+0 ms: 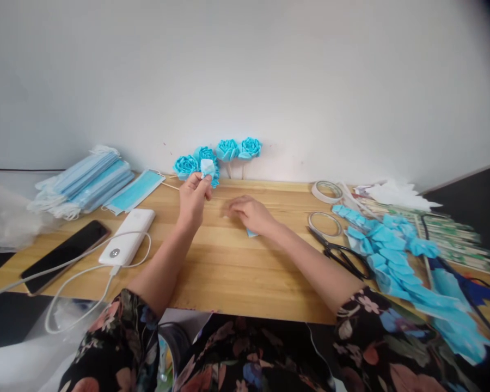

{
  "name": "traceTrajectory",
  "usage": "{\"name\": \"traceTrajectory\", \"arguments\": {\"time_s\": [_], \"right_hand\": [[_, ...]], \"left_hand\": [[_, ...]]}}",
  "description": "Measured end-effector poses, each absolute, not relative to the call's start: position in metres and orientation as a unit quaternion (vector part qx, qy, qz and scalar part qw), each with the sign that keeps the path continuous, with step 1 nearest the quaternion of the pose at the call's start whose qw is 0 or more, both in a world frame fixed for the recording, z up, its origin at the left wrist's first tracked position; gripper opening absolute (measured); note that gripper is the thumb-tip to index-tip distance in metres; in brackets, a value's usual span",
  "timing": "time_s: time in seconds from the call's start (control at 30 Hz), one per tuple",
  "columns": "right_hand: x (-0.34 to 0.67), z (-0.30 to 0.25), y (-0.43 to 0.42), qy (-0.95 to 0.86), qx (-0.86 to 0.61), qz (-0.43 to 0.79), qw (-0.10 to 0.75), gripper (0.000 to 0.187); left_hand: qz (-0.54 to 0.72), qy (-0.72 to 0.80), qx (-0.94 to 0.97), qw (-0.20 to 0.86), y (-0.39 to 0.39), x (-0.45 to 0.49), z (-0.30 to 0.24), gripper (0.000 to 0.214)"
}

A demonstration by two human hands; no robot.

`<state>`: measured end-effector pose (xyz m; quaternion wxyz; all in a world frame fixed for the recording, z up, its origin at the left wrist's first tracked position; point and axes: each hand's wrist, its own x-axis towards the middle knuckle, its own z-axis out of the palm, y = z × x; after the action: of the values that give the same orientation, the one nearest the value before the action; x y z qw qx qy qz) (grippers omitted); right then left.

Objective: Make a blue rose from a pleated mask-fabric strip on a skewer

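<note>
The piece (207, 166) is small and looks folded, whitish above and light blue lower down, with a soft, papery look; it stands up out of the left grip (196, 190), which is closed, pinching its lower end between thumb and fingers above the far part of the counter (228, 277). Just behind the left grip, and partly hidden by the piece, bright blue flowers (227, 148) with ruffled, layered petals are set against the wall, thin sticks showing below some of them. The right grip (247, 212) is blurred, its fingers bent, and whether it holds anything I cannot tell; a blue scrap (251, 233) shows just beneath it. At the far left of the left grip sits a clear bag (10, 226), crumpled, its contents impossible to make out. Nearer that grip on the same side are stacked masks (87, 182), a phone (67, 253) and a power bank (126, 234). Right of the right grip lie scissors (347, 258) and, beyond them, pleated blue strips (387, 261).
</note>
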<state>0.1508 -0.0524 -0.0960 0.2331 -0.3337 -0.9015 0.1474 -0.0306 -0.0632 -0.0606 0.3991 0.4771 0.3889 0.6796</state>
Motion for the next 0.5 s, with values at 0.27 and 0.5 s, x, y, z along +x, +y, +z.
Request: {"name": "traceTrajectory", "arguments": {"time_s": [0.27,0.5], "right_hand": [[0.102,-0.098,-0.059,-0.924,-0.359,0.061,0.114,0.02],[0.094,-0.105,-0.072,-0.92,-0.384,0.02,0.076,0.029]], "left_hand": [[0.665,0.418,0.482,0.388,-0.06,-0.028,-0.067,0.026],[0.674,0.404,0.466,0.407,-0.053,-0.031,-0.078,0.028]]}}
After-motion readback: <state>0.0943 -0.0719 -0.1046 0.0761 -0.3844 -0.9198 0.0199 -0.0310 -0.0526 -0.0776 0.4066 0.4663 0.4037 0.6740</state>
